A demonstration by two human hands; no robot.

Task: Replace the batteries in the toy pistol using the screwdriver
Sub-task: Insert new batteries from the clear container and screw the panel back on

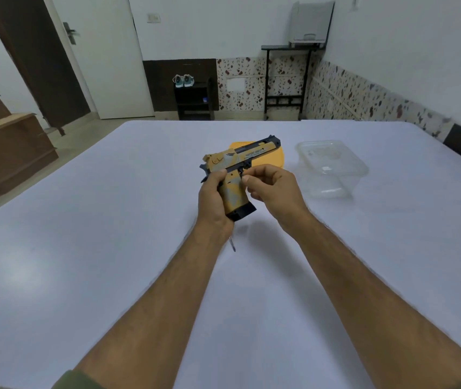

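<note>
toy pistol: tan/yellow plastic toy pistol (230, 175) w/ grey camo patches, dark blue-black slide top, muzzle, trigger + mag base. small printed lettering on the slide, too blurry to read. held up off the table btw both hands, barrel pointing away and to the right, grip angled down

left hand: left hand (214, 200) wrapped around the grip from the rear, thumb up by the back of the frame, so it's gripping the gun

right hand: right hand (272, 190) just right of the grip, fingers curled, fingertips up by the trigger guard. can't tell if it's actually pinching anything or just touching

screwdriver: thin metal screwdriver tip (232, 244) pokes out below the left wrist, lying on the white table (83, 248). rest hidden by the arm

behind the hands: round orange plastic lid (268, 158), partly hidden by the gun

right of the hands: clear plastic tub (333, 167), near but apart
</note>
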